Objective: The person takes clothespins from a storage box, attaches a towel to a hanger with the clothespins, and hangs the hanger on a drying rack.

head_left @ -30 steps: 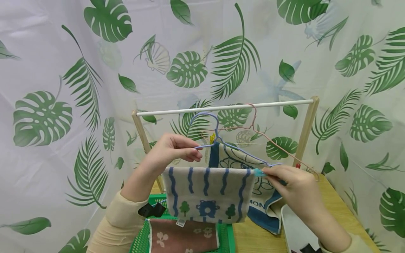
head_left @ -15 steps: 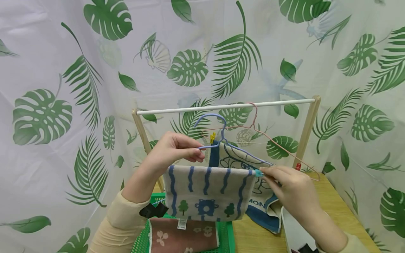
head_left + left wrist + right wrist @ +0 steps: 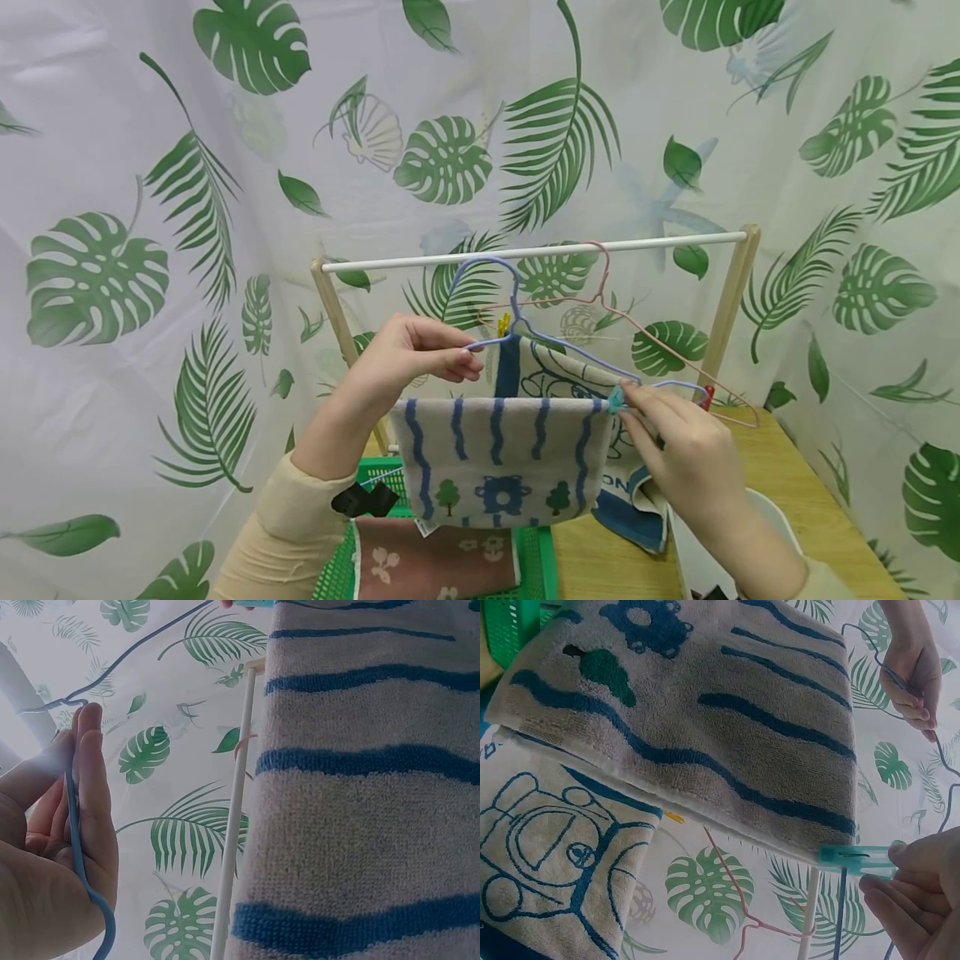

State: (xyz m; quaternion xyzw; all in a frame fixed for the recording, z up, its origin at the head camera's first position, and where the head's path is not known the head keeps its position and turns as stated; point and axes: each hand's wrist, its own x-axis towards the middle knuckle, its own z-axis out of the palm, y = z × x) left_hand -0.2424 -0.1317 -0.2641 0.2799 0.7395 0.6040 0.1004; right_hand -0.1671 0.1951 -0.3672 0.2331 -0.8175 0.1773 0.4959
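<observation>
My left hand [image 3: 397, 367] pinches the left arm of a blue wire hanger [image 3: 514, 302], whose hook stands up just in front of the rail. In the left wrist view the wire runs between the thumb and fingers [image 3: 94, 772]. A folded white towel [image 3: 517, 429] with wavy blue stripes, a blue animal and green trees hangs over the hanger's lower bar. A teal clothespin [image 3: 855, 859] grips the towel's upper right corner. My right hand [image 3: 686, 442] pinches the clothespin's tail between thumb and fingertips. The hanger's right end shows beyond that hand.
Behind stands a wooden rack with a white rail [image 3: 390, 262]. A pink hanger [image 3: 652, 337] on it carries a blue-and-cream towel [image 3: 630, 521] with yellow and red clips. Below left, a green basket [image 3: 546, 558] holds a brown-pink towel [image 3: 435, 562]. A white tray [image 3: 772, 517] lies right.
The blue hanger's hook swung right, then back left and slightly up. Its right end has come into view past my right hand. The towel shifted slightly right, and the clothespin rose a little.
</observation>
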